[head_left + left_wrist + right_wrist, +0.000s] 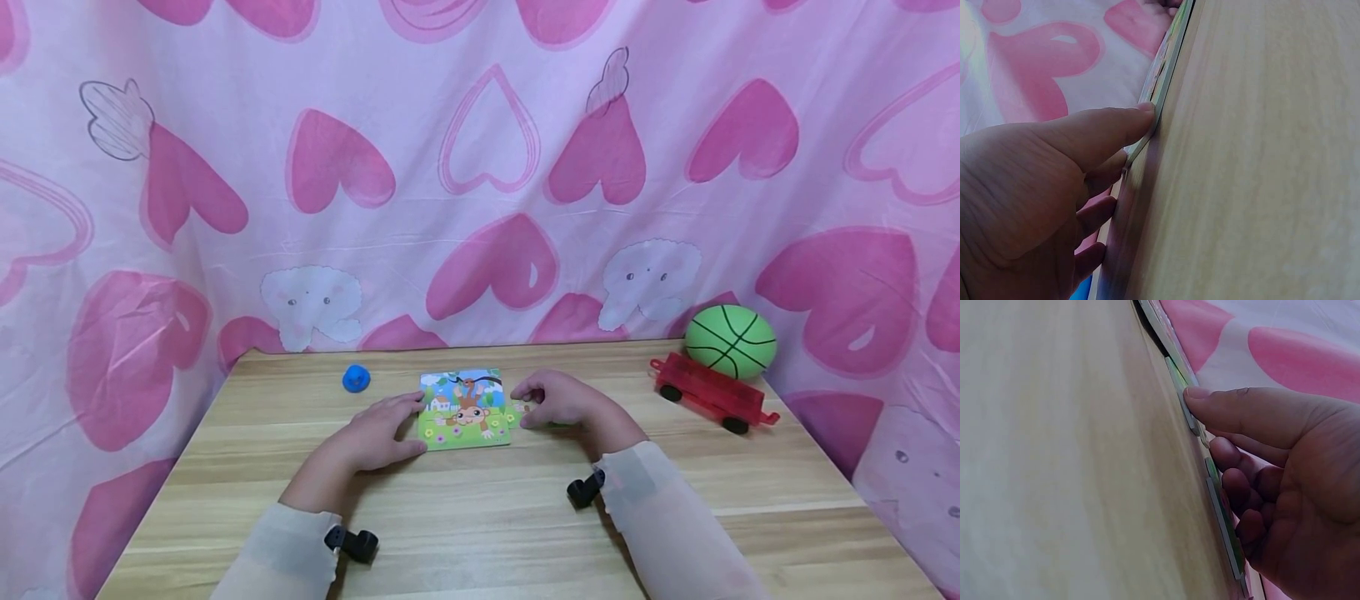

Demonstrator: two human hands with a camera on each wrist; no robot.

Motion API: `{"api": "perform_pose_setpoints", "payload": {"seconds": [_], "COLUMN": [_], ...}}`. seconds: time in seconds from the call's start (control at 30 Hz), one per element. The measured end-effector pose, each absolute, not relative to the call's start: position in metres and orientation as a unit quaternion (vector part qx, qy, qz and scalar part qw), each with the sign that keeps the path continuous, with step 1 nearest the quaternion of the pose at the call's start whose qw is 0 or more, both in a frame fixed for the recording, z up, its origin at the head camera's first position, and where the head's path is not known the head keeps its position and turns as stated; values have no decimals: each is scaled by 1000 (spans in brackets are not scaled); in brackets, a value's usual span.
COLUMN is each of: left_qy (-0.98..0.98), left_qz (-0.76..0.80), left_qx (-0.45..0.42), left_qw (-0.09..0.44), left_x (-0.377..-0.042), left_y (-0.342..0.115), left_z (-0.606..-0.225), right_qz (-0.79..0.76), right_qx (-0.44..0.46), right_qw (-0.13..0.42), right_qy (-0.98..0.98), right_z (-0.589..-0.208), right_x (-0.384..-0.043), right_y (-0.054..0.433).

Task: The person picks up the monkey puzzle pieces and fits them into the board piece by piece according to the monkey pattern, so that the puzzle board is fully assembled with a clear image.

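Note:
A jigsaw puzzle (pixel 465 417) with a cartoon monkey on a meadow lies flat on the wooden table. My left hand (pixel 378 433) rests at its left side, thumb at the near corner and fingers along the edge; the left wrist view shows the thumb (pixel 1110 128) touching the rim. Just right of the puzzle, my right hand (pixel 562 400) pinches a small puzzle piece (pixel 516 412) between thumb and finger. In the right wrist view this piece (pixel 1180 394) stands close to the puzzle's edge. More flat pieces (pixel 1224 528) lie beneath the curled fingers, mostly hidden in the head view.
A small blue toy (pixel 356 378) sits left of the puzzle near the back. On the far right a red toy wagon (pixel 712 390) with black wheels stands before a green ball (pixel 731 340) with black lines. Behind the table (pixel 480 525) hangs a pink heart-print curtain (pixel 480 167).

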State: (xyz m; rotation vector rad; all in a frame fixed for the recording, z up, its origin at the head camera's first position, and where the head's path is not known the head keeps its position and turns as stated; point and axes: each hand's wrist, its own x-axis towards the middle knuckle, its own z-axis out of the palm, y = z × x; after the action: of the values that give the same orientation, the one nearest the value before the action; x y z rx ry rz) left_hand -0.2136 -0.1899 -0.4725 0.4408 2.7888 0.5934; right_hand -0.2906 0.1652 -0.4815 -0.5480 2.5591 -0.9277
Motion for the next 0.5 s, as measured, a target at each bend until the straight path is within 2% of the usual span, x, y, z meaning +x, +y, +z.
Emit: {"api": "perform_pose_setpoints", "payload": {"seconds": [0.5], "left_qy": [960], "left_qz": [200], "left_qx": [147], "left_qw": [129], "left_x": [-215], "left_y": [-191], "left_z": [-476], "right_qz": [-420], "right_qx": [-153], "right_qw": [177], "right_qy": [877], "right_z": [-476], "right_x": [-286], "right_y": [162]}}
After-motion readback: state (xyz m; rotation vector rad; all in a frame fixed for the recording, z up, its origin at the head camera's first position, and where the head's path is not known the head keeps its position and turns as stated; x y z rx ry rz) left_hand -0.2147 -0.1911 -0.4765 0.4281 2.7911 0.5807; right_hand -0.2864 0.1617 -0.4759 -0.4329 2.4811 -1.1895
